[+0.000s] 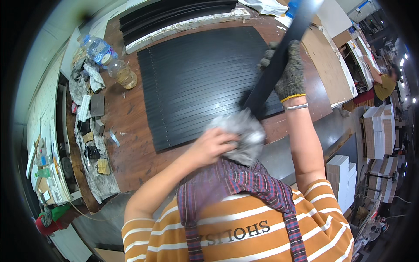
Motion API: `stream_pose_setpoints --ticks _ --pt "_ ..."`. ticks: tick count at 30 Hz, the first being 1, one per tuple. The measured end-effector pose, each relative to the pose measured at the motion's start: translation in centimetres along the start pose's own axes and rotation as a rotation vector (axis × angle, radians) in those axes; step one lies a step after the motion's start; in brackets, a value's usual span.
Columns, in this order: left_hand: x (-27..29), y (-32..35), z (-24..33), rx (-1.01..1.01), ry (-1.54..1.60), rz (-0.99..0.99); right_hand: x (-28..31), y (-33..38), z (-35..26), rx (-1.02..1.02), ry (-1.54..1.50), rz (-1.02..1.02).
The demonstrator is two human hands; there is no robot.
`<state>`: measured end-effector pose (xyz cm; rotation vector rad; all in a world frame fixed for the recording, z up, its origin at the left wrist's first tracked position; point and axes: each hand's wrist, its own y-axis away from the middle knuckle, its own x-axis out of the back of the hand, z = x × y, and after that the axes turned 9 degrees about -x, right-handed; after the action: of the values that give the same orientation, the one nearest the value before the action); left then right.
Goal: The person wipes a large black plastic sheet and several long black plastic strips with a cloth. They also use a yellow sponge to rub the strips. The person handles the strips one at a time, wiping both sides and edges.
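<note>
While a grey rag [244, 133] is pressed by the bare left hand [209, 146], fingers curled shut on it | a long black strip [279, 61] is gripped, fingers closed, by the gloved right hand [288, 72] | strip is held tilted above the workbench [126, 113] and rows of black strips [196, 83] | rag is touching its lower end.

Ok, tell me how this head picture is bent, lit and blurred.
Head view: strong fisheye, black corners, and the workbench edge bows toward the rim. Even overhead light with soft sheen on the black slats; small lamps glare at far right. The grey cloth in the bare left hand looks smeared, and the gloved right hand on the black strip is slightly soft.
</note>
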<state>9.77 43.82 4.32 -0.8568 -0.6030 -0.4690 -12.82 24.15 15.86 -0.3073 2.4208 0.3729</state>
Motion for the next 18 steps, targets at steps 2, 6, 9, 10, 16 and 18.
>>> stream_pose_setpoints --ticks 2,6,9,10,16,18 --pt "3.0 3.2 -0.6 0.138 -0.105 -0.020 0.0 0.3 -1.5 0.168 0.049 0.129" --pt "9.6 -0.5 -1.0 0.441 -0.074 0.460 -1.6 0.5 -1.3 0.219 0.015 0.290" --pt "8.6 -6.2 -0.3 0.270 -0.191 0.452 -3.0 -0.3 0.8 0.119 -0.087 0.323" --pt "7.4 -7.0 -0.1 0.272 -0.173 0.373 -3.2 -0.4 1.2 0.123 -0.080 0.321" --pt "5.3 2.7 0.0 0.439 -0.088 0.079 -1.1 1.1 0.0 0.209 -0.081 0.258" --pt "6.7 5.1 -0.4 0.635 -0.007 0.328 -0.4 1.3 -1.2 0.272 -0.090 0.258"
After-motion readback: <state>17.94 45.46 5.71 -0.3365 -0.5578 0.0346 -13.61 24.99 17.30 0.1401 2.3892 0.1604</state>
